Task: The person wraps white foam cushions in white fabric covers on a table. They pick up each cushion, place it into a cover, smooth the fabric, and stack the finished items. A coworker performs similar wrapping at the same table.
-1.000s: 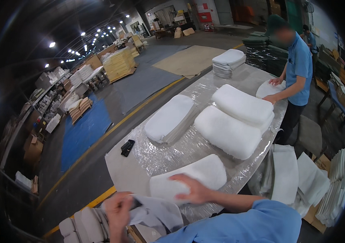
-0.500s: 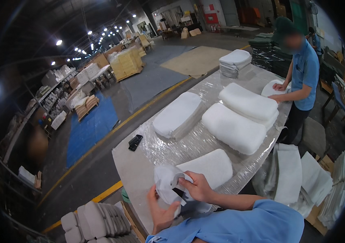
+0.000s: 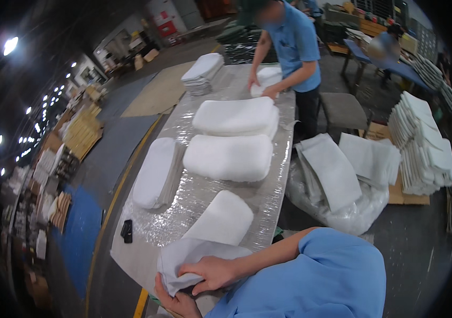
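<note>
A white fabric cover [image 3: 197, 249] is bunched at the near end of the table, overlapping the lower end of a thick white fluffy pad [image 3: 226, 217]. My left hand [image 3: 177, 303] holds the cover's near edge from below, with the thumb and fingers closed on it. My right hand [image 3: 213, 273] grips the cloth from above, fingers curled into a fold. Something dark shows in the gap under the right fingers; what it is cannot be made out. Past the pad lie more fluffy white pads [image 3: 228, 157].
A stack of flat white covered pieces [image 3: 156, 172] and a small black object [image 3: 126, 231] lie on the plastic-wrapped table [image 3: 146, 228]. Across it a co-worker [image 3: 297, 47] handles a white piece. On the right are a stool [image 3: 342, 108], bagged white pads [image 3: 329, 172] and a tall stack [image 3: 419, 143].
The white cloth, rolled up between my hands before, is now spread out over the fluffy pad's near end. My view has swung to the right.
</note>
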The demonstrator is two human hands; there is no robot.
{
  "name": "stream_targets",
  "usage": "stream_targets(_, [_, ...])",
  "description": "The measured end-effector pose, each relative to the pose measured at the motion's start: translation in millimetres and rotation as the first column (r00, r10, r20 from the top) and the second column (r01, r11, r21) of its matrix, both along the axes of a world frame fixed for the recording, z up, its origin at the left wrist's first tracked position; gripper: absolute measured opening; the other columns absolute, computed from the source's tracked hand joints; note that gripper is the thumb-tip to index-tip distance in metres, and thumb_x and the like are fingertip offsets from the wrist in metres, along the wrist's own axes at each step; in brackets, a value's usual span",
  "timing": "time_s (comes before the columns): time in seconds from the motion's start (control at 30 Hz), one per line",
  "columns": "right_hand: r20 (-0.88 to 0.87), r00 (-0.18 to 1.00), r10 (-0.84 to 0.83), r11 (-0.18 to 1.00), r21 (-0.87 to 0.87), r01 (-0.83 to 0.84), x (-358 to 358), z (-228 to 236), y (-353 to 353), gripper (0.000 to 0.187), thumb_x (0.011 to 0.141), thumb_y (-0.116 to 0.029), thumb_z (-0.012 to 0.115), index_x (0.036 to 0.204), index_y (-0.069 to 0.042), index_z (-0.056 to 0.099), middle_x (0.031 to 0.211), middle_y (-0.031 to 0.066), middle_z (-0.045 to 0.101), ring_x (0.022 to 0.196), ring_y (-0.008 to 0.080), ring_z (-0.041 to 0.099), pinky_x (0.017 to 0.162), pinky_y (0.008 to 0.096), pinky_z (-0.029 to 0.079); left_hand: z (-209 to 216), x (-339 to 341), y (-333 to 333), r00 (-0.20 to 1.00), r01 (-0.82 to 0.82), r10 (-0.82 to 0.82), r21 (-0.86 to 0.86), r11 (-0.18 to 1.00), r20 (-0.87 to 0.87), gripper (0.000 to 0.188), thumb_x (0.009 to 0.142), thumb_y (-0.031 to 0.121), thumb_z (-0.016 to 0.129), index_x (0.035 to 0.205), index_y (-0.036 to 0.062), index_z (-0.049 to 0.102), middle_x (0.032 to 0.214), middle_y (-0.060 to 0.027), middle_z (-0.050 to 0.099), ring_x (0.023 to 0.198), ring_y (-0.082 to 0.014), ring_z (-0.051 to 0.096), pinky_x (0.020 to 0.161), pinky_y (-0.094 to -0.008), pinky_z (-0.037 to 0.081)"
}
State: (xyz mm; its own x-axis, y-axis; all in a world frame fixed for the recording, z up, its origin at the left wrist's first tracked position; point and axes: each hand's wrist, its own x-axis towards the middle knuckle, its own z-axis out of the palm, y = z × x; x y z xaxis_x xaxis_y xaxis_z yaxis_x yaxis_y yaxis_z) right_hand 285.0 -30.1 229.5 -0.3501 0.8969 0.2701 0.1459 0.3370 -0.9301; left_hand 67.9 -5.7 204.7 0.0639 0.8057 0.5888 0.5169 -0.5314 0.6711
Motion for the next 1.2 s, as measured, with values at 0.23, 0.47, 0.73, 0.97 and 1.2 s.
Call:
stream_targets(0.23, [-0.091,0.986,-0.137,0.977,0.151,0.150,15.5,-15.7,-1.1,0.023,0.092,-0.021,0.075,0.112,-0.011,0.067,0.089,0.0151,0.073,0.085,0.0397,0.071,0.070,0.0494,0.051,10.6,15.1,6.5,0.956,0.060,-0.030,0.094,0.994,-0.290,0.059,0.083,0.006,0.059,0.141,-0.0057,0.055,0.124,-0.0260,0.060,0.114,-0.0410,0.060,0.102,-0.0479,0.049])
stream_targets(0.47, [-0.218,0.942,-0.257,0.899,0.304,0.316,20.7,-8.9,-9.4,0.019,0.092,-0.013,0.074,0.108,-0.008,0.065,0.102,0.0134,0.063,0.099,0.0377,0.066,0.080,0.0471,0.050,-15.2,8.2,13.3,0.964,0.043,-0.030,0.043,0.998,-0.264,0.055,0.079,0.001,0.060,0.134,-0.0063,0.055,0.119,-0.0259,0.058,0.114,-0.0405,0.059,0.103,-0.0483,0.047])
stream_targets(0.73, [-0.105,0.970,-0.219,0.935,0.262,0.239,10.7,-16.8,-3.6,0.018,0.096,-0.017,0.070,0.108,-0.008,0.060,0.101,0.0149,0.064,0.101,0.0407,0.065,0.082,0.0506,0.049,-19.2,0.6,6.6,0.928,0.239,-0.278,-0.176,0.955,-0.248,0.038,0.089,0.004,0.061,0.126,-0.0047,0.060,0.118,-0.0207,0.060,0.111,-0.0318,0.059,0.102,-0.0460,0.048])
stream_targets(0.97, [-0.061,0.968,-0.245,0.936,0.245,0.252,5.7,-19.1,3.8,0.020,0.099,-0.025,0.067,0.109,-0.010,0.061,0.090,0.0188,0.066,0.091,0.0443,0.066,0.076,0.0537,0.049,-9.5,5.8,-23.0,0.948,0.233,-0.127,-0.362,0.903,0.293,0.025,0.098,0.008,0.067,0.121,-0.0016,0.067,0.112,-0.0127,0.067,0.104,-0.0215,0.062,0.093,-0.0380,0.052])
stream_targets(1.2, [-0.029,0.967,-0.251,0.935,0.250,0.250,9.7,-22.5,10.0,0.020,0.100,-0.028,0.067,0.108,-0.011,0.061,0.081,0.0194,0.066,0.083,0.0440,0.067,0.072,0.0542,0.048,10.9,-0.6,-27.5,0.945,0.324,-0.263,-0.672,0.665,0.195,0.020,0.097,0.007,0.070,0.115,-0.0011,0.072,0.097,-0.0064,0.073,0.085,-0.0138,0.063,0.076,-0.0330,0.053])
